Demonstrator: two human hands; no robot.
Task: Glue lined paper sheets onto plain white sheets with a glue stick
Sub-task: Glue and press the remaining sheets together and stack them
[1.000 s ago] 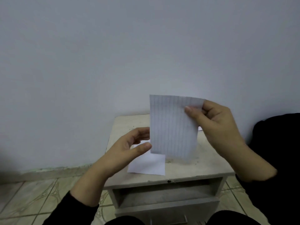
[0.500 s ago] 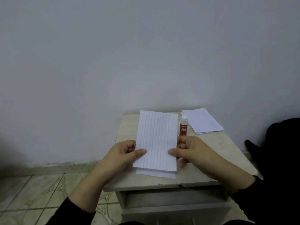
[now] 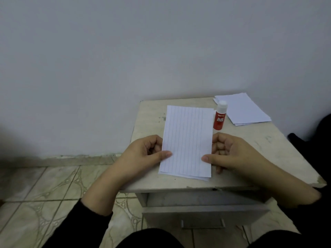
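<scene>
Nearest the camera, black-clad knees and black sleeves frame a partly open grey drawer with a metal handle [image 3: 202, 223] under the worn beige top of a small bedside cabinet [image 3: 250, 154]. On that top, the left hand [image 3: 143, 154] and the right hand [image 3: 234, 153] sit on either side of a white lined paper sheet [image 3: 187, 140], fingers curled at its long edges and each thumb laid flat over the paper's near part, pinching it from both sides. The lined sheet lies lengthwise between the hands, running away from the person, and rests on a plain white sheet [image 3: 204, 178] whose edge peeks out along the near right corner. Just beyond the right hand, beside the lined sheet's far right edge, a red glue stick with a white cap [image 3: 220, 118] stands upright. Farther right, near the pale wall, lies a small stack of white paper sheets [image 3: 243, 110].
</scene>
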